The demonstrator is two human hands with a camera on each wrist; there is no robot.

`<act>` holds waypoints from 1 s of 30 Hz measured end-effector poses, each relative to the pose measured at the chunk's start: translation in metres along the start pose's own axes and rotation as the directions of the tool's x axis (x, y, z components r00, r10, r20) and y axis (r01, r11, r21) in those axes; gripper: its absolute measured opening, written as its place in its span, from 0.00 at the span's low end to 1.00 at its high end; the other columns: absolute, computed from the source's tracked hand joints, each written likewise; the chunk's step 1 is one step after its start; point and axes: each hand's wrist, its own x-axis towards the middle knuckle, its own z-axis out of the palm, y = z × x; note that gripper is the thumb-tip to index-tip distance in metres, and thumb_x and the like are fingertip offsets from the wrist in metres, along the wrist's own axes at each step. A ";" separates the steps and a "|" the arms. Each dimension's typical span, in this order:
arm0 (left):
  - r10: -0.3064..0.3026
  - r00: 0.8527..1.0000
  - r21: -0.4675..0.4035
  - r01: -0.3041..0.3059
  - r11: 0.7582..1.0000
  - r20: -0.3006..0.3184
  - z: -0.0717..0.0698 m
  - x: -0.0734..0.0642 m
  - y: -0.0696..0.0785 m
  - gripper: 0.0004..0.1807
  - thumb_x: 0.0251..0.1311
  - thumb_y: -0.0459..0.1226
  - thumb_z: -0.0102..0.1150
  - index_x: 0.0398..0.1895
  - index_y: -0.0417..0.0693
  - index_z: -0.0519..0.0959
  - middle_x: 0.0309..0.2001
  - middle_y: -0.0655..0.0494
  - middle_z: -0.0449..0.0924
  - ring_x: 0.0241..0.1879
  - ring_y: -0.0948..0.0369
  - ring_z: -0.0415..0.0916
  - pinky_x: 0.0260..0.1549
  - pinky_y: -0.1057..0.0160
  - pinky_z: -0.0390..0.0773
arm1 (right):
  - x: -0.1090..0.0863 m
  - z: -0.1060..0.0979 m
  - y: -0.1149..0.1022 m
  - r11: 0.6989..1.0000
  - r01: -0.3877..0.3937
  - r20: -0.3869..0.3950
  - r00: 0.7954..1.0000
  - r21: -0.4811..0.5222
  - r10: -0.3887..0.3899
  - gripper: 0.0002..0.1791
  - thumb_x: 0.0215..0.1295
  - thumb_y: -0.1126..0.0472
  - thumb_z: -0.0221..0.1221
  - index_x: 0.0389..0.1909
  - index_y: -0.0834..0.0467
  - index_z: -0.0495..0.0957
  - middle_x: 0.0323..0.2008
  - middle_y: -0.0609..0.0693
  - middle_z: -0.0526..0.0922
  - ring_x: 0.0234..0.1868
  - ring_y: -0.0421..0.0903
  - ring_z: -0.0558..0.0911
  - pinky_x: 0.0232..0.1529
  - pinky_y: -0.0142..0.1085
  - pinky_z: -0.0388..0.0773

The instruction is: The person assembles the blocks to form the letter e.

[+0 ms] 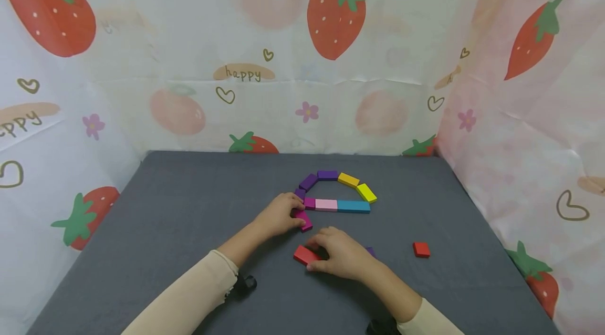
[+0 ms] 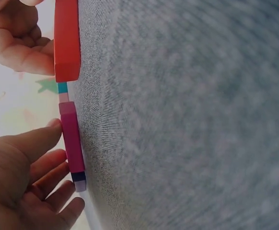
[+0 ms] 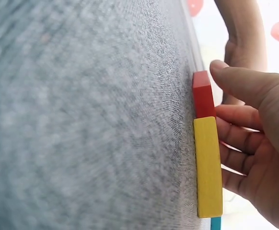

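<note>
My left hand (image 1: 280, 214) is around a magenta block (image 1: 304, 220), thumb at its lower end and a finger near its upper end. This block lies slanted just below the left end of a row of blocks: small magenta (image 1: 309, 203), pink (image 1: 326, 205) and blue (image 1: 353, 207). To its lower right, my right hand (image 1: 342, 253) has thumb and fingertips at the right end of a flat red block (image 1: 304, 254). A yellow block (image 3: 209, 167) lies beside the right hand in the right wrist view; the hand hides it in the head view.
Above the row, purple blocks (image 1: 327, 175) and yellow blocks (image 1: 348, 180) form an arch. A small red block (image 1: 421, 250) lies at the right, and part of a purple block (image 1: 371, 251) shows behind the right hand. Strawberry-print cloth walls (image 1: 264, 109) surround the dark grey table (image 1: 198, 182).
</note>
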 end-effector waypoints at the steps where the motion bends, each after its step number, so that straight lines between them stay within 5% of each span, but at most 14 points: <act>1: -0.001 1.000 -0.002 0.001 1.000 0.000 0.000 0.000 0.000 0.20 0.60 0.41 0.74 0.51 0.40 0.86 0.57 0.48 0.81 0.61 0.49 0.75 0.65 0.50 0.73 | 0.000 0.000 0.000 1.000 0.001 0.001 1.000 -0.001 -0.001 0.26 0.59 0.39 0.71 0.55 0.48 0.84 0.43 0.39 0.82 0.44 0.38 0.73 0.49 0.36 0.76; 30: -0.005 1.000 0.003 0.005 1.000 0.002 -0.002 -0.001 0.002 0.20 0.59 0.41 0.74 0.51 0.39 0.87 0.56 0.47 0.82 0.60 0.48 0.75 0.64 0.49 0.72 | 0.005 0.002 -0.002 1.000 -0.009 0.013 1.000 -0.008 0.009 0.19 0.60 0.47 0.72 0.51 0.48 0.86 0.39 0.37 0.80 0.41 0.38 0.72 0.42 0.31 0.75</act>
